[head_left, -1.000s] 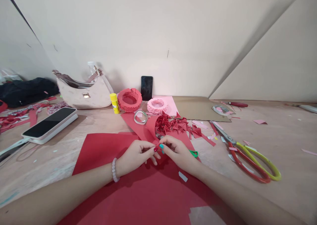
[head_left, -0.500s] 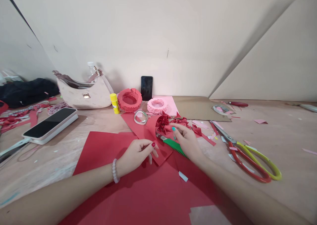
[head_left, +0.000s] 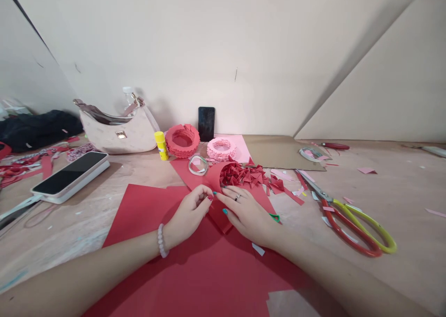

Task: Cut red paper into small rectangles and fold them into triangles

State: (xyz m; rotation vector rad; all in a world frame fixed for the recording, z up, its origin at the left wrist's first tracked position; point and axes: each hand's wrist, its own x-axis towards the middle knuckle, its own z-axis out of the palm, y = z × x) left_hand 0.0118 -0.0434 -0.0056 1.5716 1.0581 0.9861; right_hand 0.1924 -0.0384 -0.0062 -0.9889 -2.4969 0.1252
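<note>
The left hand (head_left: 188, 213) is hovering by curled red paper (head_left: 212, 177), grip impossible to tell. The right hand (head_left: 251, 217) is hovering just right, grip spread.

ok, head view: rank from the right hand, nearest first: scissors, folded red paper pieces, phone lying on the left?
From the right hand:
1. Folded red paper pieces: just beyond the hand.
2. Red-and-yellow-handled scissors: off to its right.
3. White-cased phone: far left, past the left hand.
</note>
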